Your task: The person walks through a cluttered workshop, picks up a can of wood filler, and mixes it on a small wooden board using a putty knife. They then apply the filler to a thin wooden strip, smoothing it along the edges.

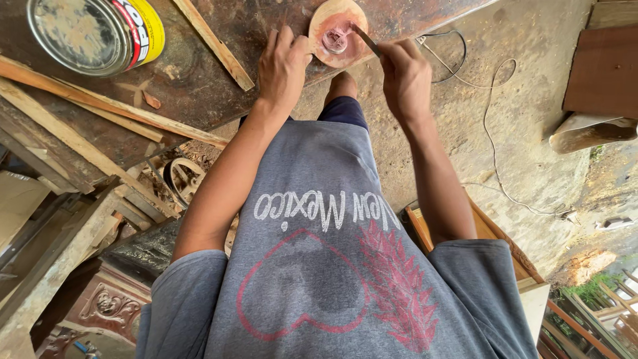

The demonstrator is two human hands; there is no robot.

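A round wooden disc (336,18) lies at the edge of a dark, stained workbench (199,73), with pinkish paste in its middle. My left hand (282,66) presses on the disc's left rim, fingers spread flat on the bench. My right hand (405,76) grips a thin dark tool (364,38), a putty knife or spatula, whose tip reaches into the paste. Both forearms stretch out over my grey printed shirt.
A large metal can (93,33) with a yellow and red label stands on the bench's left. Loose wooden slats (216,45) lie across the bench. A thin cable (492,113) runs over the concrete floor. Carved wood pieces and frames sit below left; brown boards at right.
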